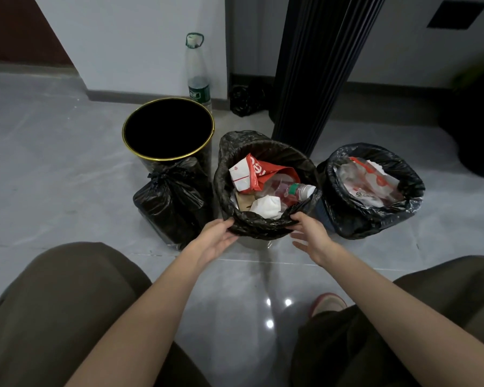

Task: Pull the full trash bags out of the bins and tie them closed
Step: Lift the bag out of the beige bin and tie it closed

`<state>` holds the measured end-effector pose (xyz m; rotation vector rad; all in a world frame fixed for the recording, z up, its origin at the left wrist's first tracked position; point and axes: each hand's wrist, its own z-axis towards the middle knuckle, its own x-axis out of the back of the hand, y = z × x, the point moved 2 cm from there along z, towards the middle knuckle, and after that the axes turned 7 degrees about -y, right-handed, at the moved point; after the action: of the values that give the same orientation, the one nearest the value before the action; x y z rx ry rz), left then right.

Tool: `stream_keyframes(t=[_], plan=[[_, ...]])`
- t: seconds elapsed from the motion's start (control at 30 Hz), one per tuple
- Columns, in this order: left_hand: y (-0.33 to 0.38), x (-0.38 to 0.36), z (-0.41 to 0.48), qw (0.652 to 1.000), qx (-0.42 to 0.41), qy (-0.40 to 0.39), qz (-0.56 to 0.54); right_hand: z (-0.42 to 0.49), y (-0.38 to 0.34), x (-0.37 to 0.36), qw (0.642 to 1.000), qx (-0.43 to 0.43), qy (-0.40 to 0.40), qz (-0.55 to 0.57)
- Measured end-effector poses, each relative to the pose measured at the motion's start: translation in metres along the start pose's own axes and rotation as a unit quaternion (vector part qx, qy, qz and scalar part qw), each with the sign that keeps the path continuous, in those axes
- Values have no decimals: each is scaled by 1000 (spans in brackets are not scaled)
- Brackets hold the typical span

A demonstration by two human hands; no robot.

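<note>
The middle bin (253, 243) is lined with a black trash bag (263, 226) that is full of red-and-white wrappers, tissue and a plastic bottle. My left hand (218, 237) is at the near left of the bag's folded rim, with the thumb on top and the fingers reaching under it. My right hand (309, 233) touches the near right of the rim with its thumb, its fingers spread and straight below. A tied black bag (171, 199) lies in front of the empty gold-rimmed bin (168, 129). The right bin's bag (375, 191) is open and full.
A tall clear water bottle (197, 71) stands by the wall behind the empty bin. A dark fluted column (316, 71) rises behind the middle bin, with a small black bag (243, 100) at its base. My knees frame the glossy grey floor (53, 163).
</note>
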<state>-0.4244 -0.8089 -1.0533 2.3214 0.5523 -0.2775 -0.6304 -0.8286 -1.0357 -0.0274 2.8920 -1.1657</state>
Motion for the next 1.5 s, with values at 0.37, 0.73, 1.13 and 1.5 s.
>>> stream_keyframes(t=[0.37,0.73,1.13,1.5], plan=[[3,-27,-60,995,-66,-80,8,-24,24,-31,933,-171,-123,290],[32,-23,-74,989,-126,-74,8,-33,-15,-5,923,-49,-4,382],[66,-47,-42,996,-92,-8,-7,-42,-117,3,937,344,61,-25],[96,-24,-3,1000,23,17,2,-49,-142,-6,878,341,75,-329]])
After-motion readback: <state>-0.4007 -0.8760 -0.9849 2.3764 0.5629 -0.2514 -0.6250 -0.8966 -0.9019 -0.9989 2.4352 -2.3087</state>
